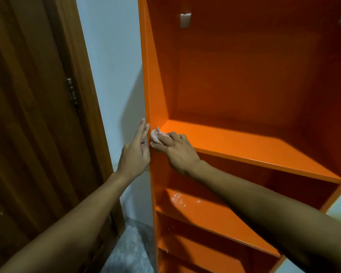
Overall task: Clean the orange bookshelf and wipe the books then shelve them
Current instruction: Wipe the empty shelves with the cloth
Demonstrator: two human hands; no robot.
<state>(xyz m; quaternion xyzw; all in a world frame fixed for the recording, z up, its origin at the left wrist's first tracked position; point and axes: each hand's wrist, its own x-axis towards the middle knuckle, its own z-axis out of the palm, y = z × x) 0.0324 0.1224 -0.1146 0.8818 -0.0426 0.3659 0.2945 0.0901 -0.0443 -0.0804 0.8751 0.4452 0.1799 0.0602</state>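
Observation:
The orange bookshelf (244, 146) fills the right of the head view, its shelves bare. My right hand (177, 150) grips a small pale cloth (156, 135) and presses it against the front edge of the left side panel, where the upper shelf meets it. My left hand (135, 152) lies flat with straight fingers against the outer face of that same side panel, just across from the cloth. No books are in view. The lower shelf (205, 213) shows pale specks or droplets near its left end.
A brown wooden door (37, 125) with a metal hinge (73, 93) stands to the left. A narrow strip of pale wall (114, 75) separates it from the shelf. Grey speckled floor (130, 245) shows below. Two white brackets (185, 19) sit on the shelf's back panel.

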